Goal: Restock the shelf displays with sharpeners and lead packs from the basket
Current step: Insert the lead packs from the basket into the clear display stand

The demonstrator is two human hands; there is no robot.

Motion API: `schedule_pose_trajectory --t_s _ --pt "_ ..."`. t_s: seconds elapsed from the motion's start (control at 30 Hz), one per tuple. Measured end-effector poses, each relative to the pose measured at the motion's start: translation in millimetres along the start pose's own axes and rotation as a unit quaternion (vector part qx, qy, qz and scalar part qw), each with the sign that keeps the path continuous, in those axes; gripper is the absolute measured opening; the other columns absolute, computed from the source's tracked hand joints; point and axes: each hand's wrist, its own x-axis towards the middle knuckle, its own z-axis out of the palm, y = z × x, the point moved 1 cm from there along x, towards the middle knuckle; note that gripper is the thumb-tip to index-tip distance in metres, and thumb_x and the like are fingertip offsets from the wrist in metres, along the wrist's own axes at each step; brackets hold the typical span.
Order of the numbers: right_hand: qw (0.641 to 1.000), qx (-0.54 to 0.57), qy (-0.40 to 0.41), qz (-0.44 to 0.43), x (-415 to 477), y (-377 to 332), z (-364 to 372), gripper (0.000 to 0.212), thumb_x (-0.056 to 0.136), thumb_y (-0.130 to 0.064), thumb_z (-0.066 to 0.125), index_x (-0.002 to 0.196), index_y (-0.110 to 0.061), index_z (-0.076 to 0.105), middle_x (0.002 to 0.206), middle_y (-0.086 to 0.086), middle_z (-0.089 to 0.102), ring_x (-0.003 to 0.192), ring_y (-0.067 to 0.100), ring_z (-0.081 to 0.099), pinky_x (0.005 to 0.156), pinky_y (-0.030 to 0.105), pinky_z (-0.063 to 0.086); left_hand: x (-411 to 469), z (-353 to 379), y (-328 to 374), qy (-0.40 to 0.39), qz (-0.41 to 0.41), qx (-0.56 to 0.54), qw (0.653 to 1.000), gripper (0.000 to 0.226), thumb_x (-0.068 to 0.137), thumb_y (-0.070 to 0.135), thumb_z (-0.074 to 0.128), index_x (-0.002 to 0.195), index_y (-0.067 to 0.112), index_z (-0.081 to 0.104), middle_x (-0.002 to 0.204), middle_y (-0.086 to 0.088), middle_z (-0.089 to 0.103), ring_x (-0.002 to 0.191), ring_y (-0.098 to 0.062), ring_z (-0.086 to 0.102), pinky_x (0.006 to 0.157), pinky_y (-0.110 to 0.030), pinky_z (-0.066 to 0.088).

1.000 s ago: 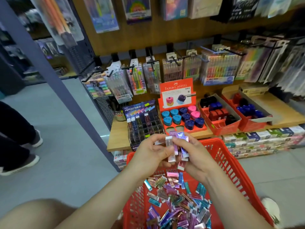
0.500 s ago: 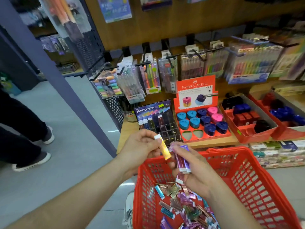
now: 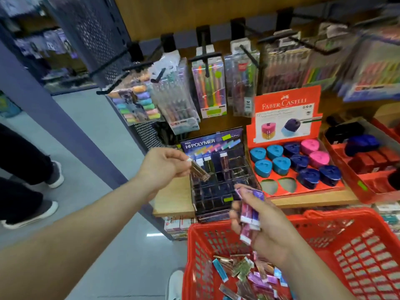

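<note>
**Q:** ok which way is that lead pack pointing?

**A:** The left hand pinches one slim bronze, shiny-foil lead pack by its white cap. The cap end is up and left at the fingertips. The long axis slants down to the right, with the lower end over the left edge of the dark, clear-plastic gridded Hi-Polymer rack.

**Q:** and the other hand?

**A:** The right hand is curled round a bundle of glossy purple lead packs. They stand roughly upright with their white caps down, held just above the far left corner of the red plastic lattice basket. More flat foil packs lie jumbled in its bottom.

**Q:** sharpeners?

**A:** Rounded-triangle plastic ones in teal, navy and pink sit in the red cardboard Faber-Castell tray. That's right of the rack, on the wooden shelf.
</note>
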Motion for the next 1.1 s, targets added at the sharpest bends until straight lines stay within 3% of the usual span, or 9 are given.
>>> schedule_pose_trajectory --t_s 0.1,0.3,0.43,0.57,0.73,0.9,0.97,1.03,1.1 --pt "0.999 0.044 -0.014 0.018 6 2 -6 0.034 0.075 -0.02 0.066 0.109 -0.016 0.069 0.068 0.01 0.059 0.053 0.018 0.056 0.051 0.032 0.054 26 -5 -15 0.046 0.019 0.058 0.997 0.006 0.082 0.0 0.07 0.081 0.005 0.068 0.075 -0.013 0.071 0.071 -0.019 0.071 0.065 -0.02 0.055" --pt "0.997 0.065 -0.018 0.027 6 3 -18 0.036 0.081 -0.009 0.052 0.115 -0.009 0.065 0.076 0.013 0.06 0.058 0.02 0.056 0.041 0.024 0.045 41 1 -30 0.08 0.077 0.201 0.973 0.008 0.083 0.012 0.073 0.08 0.018 0.069 0.075 -0.001 0.071 0.069 -0.011 0.069 0.063 -0.022 0.051" --pt "0.999 0.051 -0.012 0.015 6 5 -19 0.041 0.08 -0.006 0.054 0.119 -0.013 0.065 0.08 0.015 0.064 0.065 0.023 0.062 0.042 0.026 0.048 45 2 -32 0.062 0.142 0.31 0.938 0.002 0.083 0.017 0.073 0.084 0.017 0.072 0.076 0.006 0.07 0.073 -0.008 0.064 0.07 -0.021 0.049" --pt "0.998 0.067 -0.012 0.018 3 4 -16 0.037 0.086 -0.01 0.057 0.121 -0.019 0.065 0.093 0.02 0.07 0.069 0.027 0.069 0.046 0.026 0.053 46 9 -37 0.047 0.236 0.396 0.886 0.012 0.085 0.02 0.071 0.094 0.014 0.075 0.091 0.002 0.069 0.087 -0.014 0.061 0.083 -0.027 0.047" --pt "0.998 0.056 -0.004 0.001 -2 1 -10 0.037 0.083 -0.015 0.061 0.119 -0.022 0.065 0.098 0.018 0.072 0.065 0.022 0.068 0.044 0.024 0.053 47 18 -46 0.042 0.271 0.474 0.837 0.016 0.087 0.023 0.068 0.099 0.014 0.07 0.094 -0.003 0.064 0.089 -0.022 0.058 0.08 -0.035 0.049" --pt "1.0 0.013 0.006 -0.013 -7 2 -7 0.039 0.08 -0.034 0.062 0.116 -0.019 0.066 0.077 0.01 0.063 0.049 0.014 0.051 0.034 0.017 0.036 37 23 -30 0.066 0.253 0.455 0.851 0.012 0.085 0.019 0.067 0.097 0.018 0.067 0.089 0.002 0.059 0.085 -0.017 0.056 0.076 -0.031 0.045" --pt "1.0 0.003 0.01 -0.013 -9 1 -8 0.045 0.08 -0.047 0.057 0.112 -0.017 0.068 0.075 0.008 0.06 0.048 0.011 0.045 0.034 0.017 0.03 22 33 -11 0.038 0.223 0.361 0.905 0.005 0.084 0.016 0.068 0.083 0.021 0.067 0.076 0.009 0.059 0.068 -0.007 0.055 0.072 -0.027 0.048" --pt "1.0 0.006 0.017 -0.008 -12 1 -9 0.049 0.081 -0.054 0.054 0.108 -0.016 0.071 0.076 0.009 0.06 0.047 0.011 0.043 0.034 0.017 0.029 2 47 10 -0.081 0.134 0.203 0.967 0.006 0.086 0.016 0.068 0.08 0.017 0.07 0.07 0.004 0.063 0.058 -0.005 0.056 0.063 -0.026 0.054" --pt "1.0 -0.002 0.026 -0.005 -14 0 -10 0.052 0.082 -0.055 0.055 0.108 -0.013 0.071 0.078 0.011 0.061 0.046 0.011 0.045 0.034 0.018 0.03 -19 62 22 -0.209 0.066 0.131 0.967 0.012 0.088 0.021 0.066 0.09 0.01 0.071 0.074 -0.002 0.067 0.061 -0.009 0.059 0.059 -0.023 0.055"
